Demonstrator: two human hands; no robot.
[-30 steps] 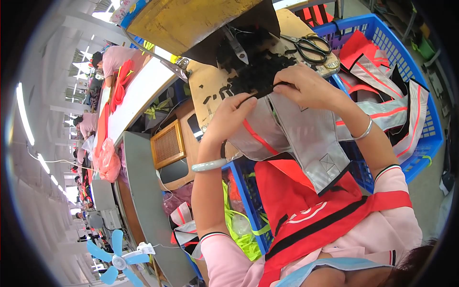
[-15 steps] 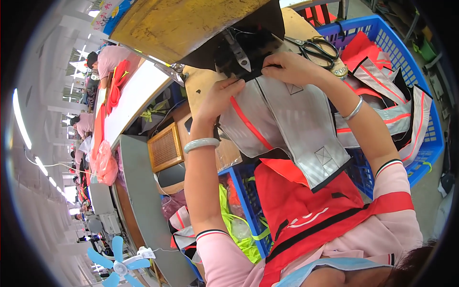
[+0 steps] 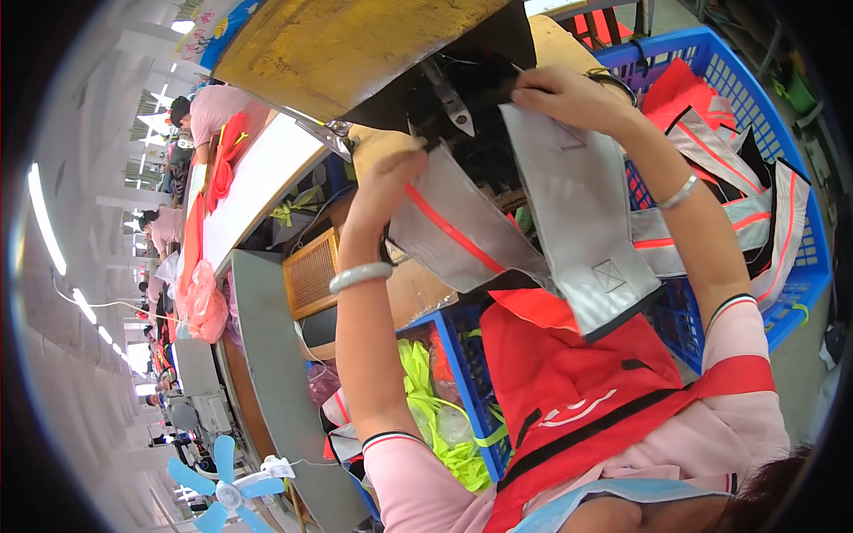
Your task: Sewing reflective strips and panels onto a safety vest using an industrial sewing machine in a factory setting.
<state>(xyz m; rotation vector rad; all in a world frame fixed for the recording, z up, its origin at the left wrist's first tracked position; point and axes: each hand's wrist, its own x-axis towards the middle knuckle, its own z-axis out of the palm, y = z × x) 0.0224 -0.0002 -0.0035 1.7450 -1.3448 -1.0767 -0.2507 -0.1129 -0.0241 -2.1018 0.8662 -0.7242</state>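
Below the yellow machine head (image 3: 346,58) with its metal presser part (image 3: 455,111), both my hands hold grey fabric apart. My left hand (image 3: 391,182) pinches the top edge of a grey panel with a red-orange stripe (image 3: 435,209). At the right, my right hand (image 3: 569,99) grips the upper corner of a long grey strip (image 3: 577,209) with a dark edge and a stitched crossed square. A gap runs between the two pieces at the top; whether they join lower down I cannot tell. The strip's lower end hangs over my red apron (image 3: 569,364). Fingertips of both hands are slightly blurred.
At the right, a blue basket (image 3: 804,306) holds similar grey and red pieces. Scissors (image 3: 613,84) lie partly hidden behind my right hand. Another blue basket (image 3: 466,391) with yellow-green fabric stands below. A woven panel (image 3: 311,275) and blue fan (image 3: 227,493) are left. People work further off.
My hands have moved apart, the right one up and to the right, the left one slightly left. The grey pieces, side by side before, now part at the top.
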